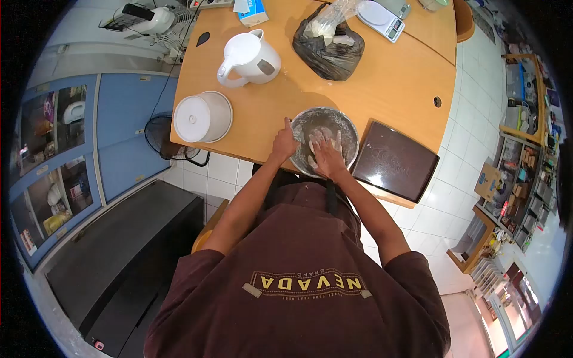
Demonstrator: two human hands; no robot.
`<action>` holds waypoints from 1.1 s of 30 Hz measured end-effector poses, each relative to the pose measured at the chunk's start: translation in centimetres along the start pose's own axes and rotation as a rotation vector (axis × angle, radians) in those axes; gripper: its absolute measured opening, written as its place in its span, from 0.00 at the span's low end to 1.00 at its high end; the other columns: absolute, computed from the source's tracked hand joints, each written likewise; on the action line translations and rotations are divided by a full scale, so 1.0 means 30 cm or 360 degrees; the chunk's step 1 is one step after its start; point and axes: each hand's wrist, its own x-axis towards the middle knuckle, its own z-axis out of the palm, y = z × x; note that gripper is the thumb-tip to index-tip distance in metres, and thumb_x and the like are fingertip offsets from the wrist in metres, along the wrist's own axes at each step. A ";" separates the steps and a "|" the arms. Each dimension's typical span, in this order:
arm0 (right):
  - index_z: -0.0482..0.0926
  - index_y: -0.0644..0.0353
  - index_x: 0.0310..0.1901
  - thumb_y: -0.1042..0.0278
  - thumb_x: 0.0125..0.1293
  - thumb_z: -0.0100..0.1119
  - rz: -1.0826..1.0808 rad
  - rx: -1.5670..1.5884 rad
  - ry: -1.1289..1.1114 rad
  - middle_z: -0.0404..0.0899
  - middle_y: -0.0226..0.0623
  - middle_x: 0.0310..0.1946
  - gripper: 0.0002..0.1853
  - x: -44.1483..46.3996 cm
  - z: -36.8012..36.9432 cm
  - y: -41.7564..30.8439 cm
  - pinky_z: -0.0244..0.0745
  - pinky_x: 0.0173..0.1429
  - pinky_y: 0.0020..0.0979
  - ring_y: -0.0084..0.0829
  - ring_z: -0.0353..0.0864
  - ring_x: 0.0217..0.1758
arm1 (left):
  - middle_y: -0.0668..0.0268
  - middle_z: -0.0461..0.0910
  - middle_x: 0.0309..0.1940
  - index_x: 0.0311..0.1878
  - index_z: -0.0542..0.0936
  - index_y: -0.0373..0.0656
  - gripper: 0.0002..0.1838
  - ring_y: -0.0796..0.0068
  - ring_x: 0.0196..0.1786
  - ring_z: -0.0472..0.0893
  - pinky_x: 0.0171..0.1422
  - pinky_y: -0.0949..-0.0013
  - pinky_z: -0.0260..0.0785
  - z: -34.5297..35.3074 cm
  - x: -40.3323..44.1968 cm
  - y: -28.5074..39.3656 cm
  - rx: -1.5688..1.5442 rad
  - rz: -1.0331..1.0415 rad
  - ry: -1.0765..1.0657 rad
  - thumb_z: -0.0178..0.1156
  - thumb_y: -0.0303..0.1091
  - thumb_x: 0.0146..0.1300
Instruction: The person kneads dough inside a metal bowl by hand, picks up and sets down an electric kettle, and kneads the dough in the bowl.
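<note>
A metal mixing bowl [304, 117] stands at the table's front edge, its inner wall dusted with white flour. My left hand [286, 143] is closed at the bowl's left rim, holding it. Inside, my right hand [327, 156] presses down with its fingers spread, dusted white. Pale dough [336, 143] shows beside and beneath those fingers; much of it is hidden by the hand. Just right of the bowl lies a dark rectangular baking tray [397, 158] with a shiny, smeared surface.
On the wooden table [268, 113] are a white jug-shaped kettle [253, 56], a white lidded tub [203, 116], a black plastic bag [328, 53] and a kitchen scale [380, 19]. A blue box [253, 12] sits at the back. Blue cabinets [134, 107] stand left, shelves [519, 173] right.
</note>
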 end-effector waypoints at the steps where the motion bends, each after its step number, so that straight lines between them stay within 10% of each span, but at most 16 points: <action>1: 0.58 0.57 0.76 0.50 0.65 0.56 0.0023 -0.0065 -0.0057 0.54 0.45 0.78 0.40 0.003 -0.012 -0.013 0.27 0.80 0.70 0.48 0.47 0.83 | 0.35 0.81 0.46 0.78 0.50 0.37 0.52 0.34 0.50 0.82 0.56 0.43 0.76 -0.004 -0.003 0.005 -0.0002 -0.0007 -0.0009 0.69 0.31 0.52; 5: 0.56 0.57 0.77 0.54 0.58 0.65 -0.0091 -0.0026 0.0387 0.51 0.50 0.79 0.47 0.025 0.212 0.030 0.27 0.79 0.71 0.54 0.48 0.82 | 0.36 0.82 0.46 0.77 0.51 0.39 0.50 0.34 0.50 0.82 0.56 0.43 0.75 0.011 0.006 -0.010 -0.0021 0.0028 0.0046 0.69 0.31 0.53; 11: 0.54 0.43 0.79 0.45 0.74 0.42 0.0149 -0.0041 -0.0257 0.40 0.39 0.83 0.35 0.045 0.121 -0.034 0.27 0.81 0.66 0.47 0.36 0.86 | 0.36 0.81 0.47 0.78 0.50 0.38 0.52 0.34 0.50 0.82 0.57 0.44 0.75 0.019 0.016 -0.023 -0.0045 0.0055 0.0014 0.68 0.32 0.53; 17: 0.56 0.41 0.79 0.42 0.76 0.37 0.0164 0.0099 -0.0180 0.37 0.37 0.84 0.33 0.067 0.117 -0.050 0.27 0.80 0.66 0.47 0.32 0.86 | 0.36 0.81 0.47 0.78 0.49 0.33 0.52 0.35 0.51 0.82 0.58 0.45 0.75 -0.010 0.005 0.013 -0.0005 -0.0021 -0.0076 0.66 0.30 0.53; 27: 0.49 0.40 0.80 0.54 0.57 0.59 0.0144 0.0186 -0.0379 0.32 0.40 0.84 0.49 0.115 0.128 -0.011 0.18 0.79 0.69 0.54 0.25 0.86 | 0.34 0.81 0.45 0.78 0.49 0.33 0.51 0.34 0.50 0.82 0.57 0.45 0.75 0.027 0.012 -0.034 -0.0028 0.0122 -0.0031 0.66 0.29 0.53; 33: 0.73 0.45 0.66 0.49 0.59 0.67 0.0205 0.1033 -0.0035 0.59 0.37 0.76 0.32 0.139 0.144 0.113 0.49 0.77 0.65 0.53 0.50 0.81 | 0.34 0.82 0.44 0.78 0.51 0.34 0.51 0.34 0.50 0.82 0.57 0.45 0.76 0.019 0.013 -0.043 0.0049 0.0155 0.0009 0.67 0.29 0.53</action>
